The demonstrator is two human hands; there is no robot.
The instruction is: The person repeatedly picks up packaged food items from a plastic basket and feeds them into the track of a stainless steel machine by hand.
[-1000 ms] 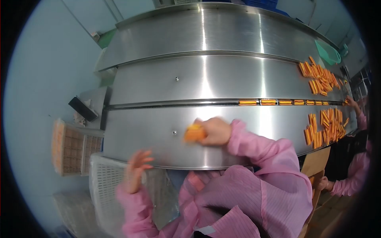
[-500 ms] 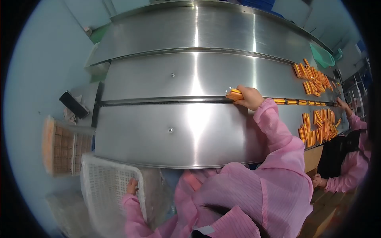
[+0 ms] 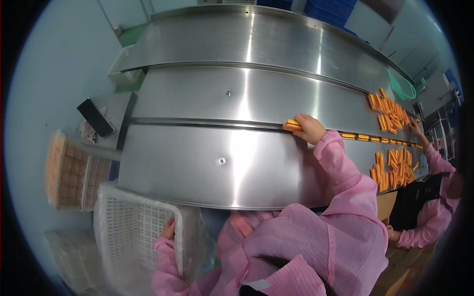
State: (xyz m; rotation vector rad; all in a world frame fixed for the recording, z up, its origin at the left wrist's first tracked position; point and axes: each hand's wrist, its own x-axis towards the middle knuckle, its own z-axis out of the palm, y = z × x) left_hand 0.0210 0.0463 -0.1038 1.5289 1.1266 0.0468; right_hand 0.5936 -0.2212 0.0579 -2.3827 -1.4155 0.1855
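Note:
My right hand (image 3: 311, 129) is closed around several wrapped orange-and-yellow striped sticks (image 3: 292, 126), held just over the narrow slot conveyor (image 3: 207, 123) that runs across the steel table. To the right of this hand, more striped sticks (image 3: 363, 137) lie in a row along the slot. Down at the lower left, my left hand (image 3: 169, 229) grips the near right rim of a white plastic basket (image 3: 140, 209) lined with clear film. The thumb and part of the fingers are hidden by that rim.
Piles of striped sticks (image 3: 395, 167) lie at the table's right, on both sides of the slot. A co-worker's hand (image 3: 415, 128) reaches over them. A green basket (image 3: 402, 86) stands behind. At left are a phone (image 3: 96, 117) and an orange-filled crate (image 3: 69, 172).
The view has shifted slightly. My right hand still holds its sticks over the slot. The co-worker's hand has moved from the slot to the far pile. My left hand stays on the basket rim.

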